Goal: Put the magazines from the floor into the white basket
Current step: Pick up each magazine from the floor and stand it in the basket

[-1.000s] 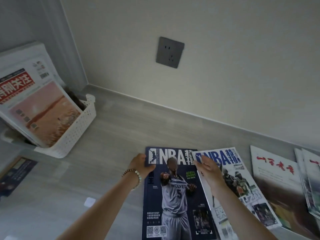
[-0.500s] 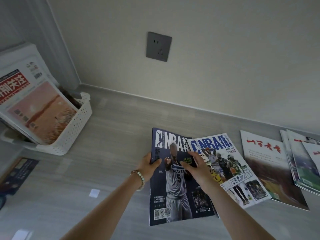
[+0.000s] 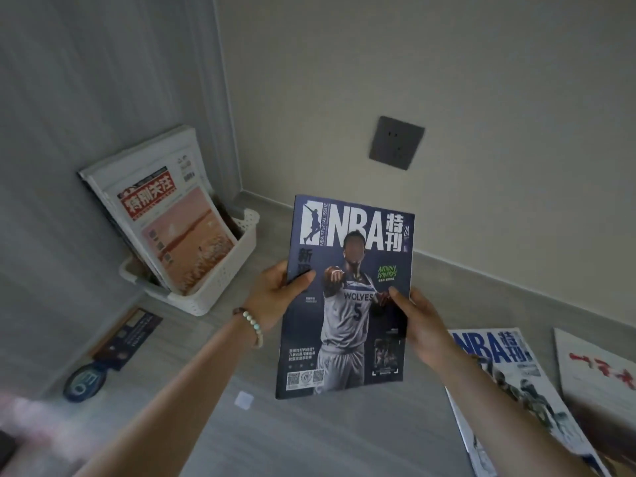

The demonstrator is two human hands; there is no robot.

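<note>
Head view; entries run left to right.

1. White perforated plastic basket [image 3: 223, 280], at ten o'clock from the held copy, on the floor in the room corner. A stack of white-covered magazines [image 3: 172, 235] leans upright in it; we count these as done.
2. Dark blue leaflet [image 3: 127, 335], flat on the floor at seven o'clock of the basket. We cannot tell whether it belongs to the task.
3. Left hand [image 3: 272, 297]: thumb pressed on the cover, fingers hidden behind, pinching the left edge.
4. Dark blue glossy NBA magazine [image 3: 351, 304], centre, lifted clear of the floor, cover toward us, well apart from the basket. Not yet stowed.
5. Right hand [image 3: 420, 321]: thumb on the right edge, fingers behind the back cover, pinching likewise.
6. White-and-blue NBA magazine [image 3: 509, 373], at four o'clock, flat on the floor. Just beside it lies a white magazine with red characters [image 3: 599, 380], cut by the frame. We judge at least these two are left.

Surface and room: pale grey wood-grain floor [image 3: 309, 435] and a cream wall. A dark grey socket plate [image 3: 396, 142] sits at twelve o'clock.
</note>
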